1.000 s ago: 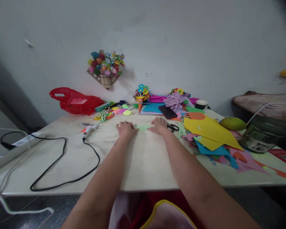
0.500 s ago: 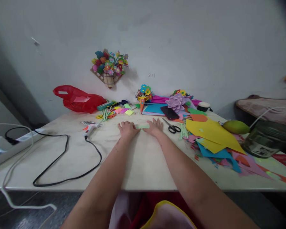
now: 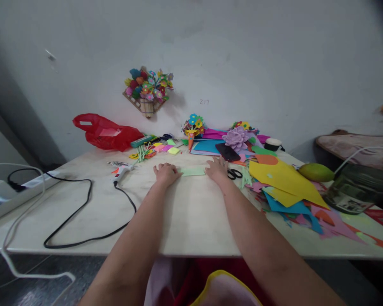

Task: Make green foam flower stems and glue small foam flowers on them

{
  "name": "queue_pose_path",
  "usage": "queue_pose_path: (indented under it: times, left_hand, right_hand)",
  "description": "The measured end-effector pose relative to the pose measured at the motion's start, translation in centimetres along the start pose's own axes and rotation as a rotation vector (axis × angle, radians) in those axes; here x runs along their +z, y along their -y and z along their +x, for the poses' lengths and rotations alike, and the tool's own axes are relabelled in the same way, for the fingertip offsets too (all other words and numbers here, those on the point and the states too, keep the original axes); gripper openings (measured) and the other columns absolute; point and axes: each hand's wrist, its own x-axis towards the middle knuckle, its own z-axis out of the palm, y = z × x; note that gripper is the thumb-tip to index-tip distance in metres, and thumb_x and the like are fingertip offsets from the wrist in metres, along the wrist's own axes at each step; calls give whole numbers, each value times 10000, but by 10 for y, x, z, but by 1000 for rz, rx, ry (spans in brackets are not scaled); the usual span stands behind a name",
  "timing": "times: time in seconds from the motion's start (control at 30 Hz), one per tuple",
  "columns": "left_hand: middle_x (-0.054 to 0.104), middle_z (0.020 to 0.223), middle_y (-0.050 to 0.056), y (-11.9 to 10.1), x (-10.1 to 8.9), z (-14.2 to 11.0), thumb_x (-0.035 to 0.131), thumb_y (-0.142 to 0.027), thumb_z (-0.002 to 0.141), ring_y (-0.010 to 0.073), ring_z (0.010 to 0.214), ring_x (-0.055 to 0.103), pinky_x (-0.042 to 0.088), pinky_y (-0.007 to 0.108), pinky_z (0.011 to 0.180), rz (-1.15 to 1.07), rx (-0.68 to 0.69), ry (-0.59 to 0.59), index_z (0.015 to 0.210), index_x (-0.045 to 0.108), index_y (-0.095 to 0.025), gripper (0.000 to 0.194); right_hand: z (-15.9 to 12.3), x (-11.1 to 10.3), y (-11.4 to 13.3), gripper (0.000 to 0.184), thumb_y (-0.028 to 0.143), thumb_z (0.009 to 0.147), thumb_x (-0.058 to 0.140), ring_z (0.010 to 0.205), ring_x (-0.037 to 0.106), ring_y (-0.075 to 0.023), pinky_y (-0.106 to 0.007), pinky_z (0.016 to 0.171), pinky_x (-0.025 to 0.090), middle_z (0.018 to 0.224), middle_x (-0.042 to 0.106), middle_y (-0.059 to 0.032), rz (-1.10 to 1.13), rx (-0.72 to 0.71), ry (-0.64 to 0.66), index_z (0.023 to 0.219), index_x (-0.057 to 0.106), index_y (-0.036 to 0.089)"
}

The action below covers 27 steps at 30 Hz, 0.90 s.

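A pale green strip of paper point(image 3: 193, 171) lies flat on the white table point(image 3: 185, 212). My left hand point(image 3: 165, 173) rests on its left end with fingers curled down onto it. At the strip's right end lies my right hand point(image 3: 217, 168), its fingers stretched flat. Black scissors point(image 3: 233, 173) lie just right of my right hand.
A glue gun point(image 3: 120, 171) with a black cord point(image 3: 83, 212) lies left. Coloured paper sheets point(image 3: 282, 178), a phone point(image 3: 227, 151), paper flowers point(image 3: 236, 137), a mango point(image 3: 315, 172) and a jar point(image 3: 357, 187) crowd the right. A red bag point(image 3: 105, 134) sits at the back left.
My hands have slid apart along the green strip, the right one moving right toward the scissors, so more of the strip shows between them.
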Motion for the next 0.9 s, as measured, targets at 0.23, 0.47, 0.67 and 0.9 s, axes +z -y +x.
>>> queue_pose_path:
  times: [0.23,0.47,0.67,0.9]
  left_hand:
    - [567,1060,31,-10,6,-1,547,-465,700,270,1103,391,68,557,991,-18,112,-54,732,617,-256,223]
    - [566,1080,27,-22,8,-2,514,-435,742,243,1107,391,64,505,1024,0,131,-35,781,622,-257,212]
    - [561,1115,19,-3,6,3,474,-483,737,268,1119,387,102,529,1006,-59,1,-18,798,639,-276,272]
    - [561,1113,23,6,4,5,529,-525,667,276,1126,385,113,524,995,-127,-15,-7,780,633,-275,294]
  right_hand:
    - [-2,7,40,369,75,774,378,1022,515,-130,-238,883,385,1107,575,-41,427,-238,-79,1036,611,189]
    - [3,28,52,329,35,688,482,868,597,-128,-223,770,445,939,666,-13,657,-103,171,928,654,181]
    - [-1,25,49,232,91,692,510,797,602,-129,-204,710,448,856,668,-21,623,-126,166,826,681,172]
    - [-2,27,55,160,234,694,591,765,587,-135,-202,675,432,869,639,-35,482,-183,116,791,694,160]
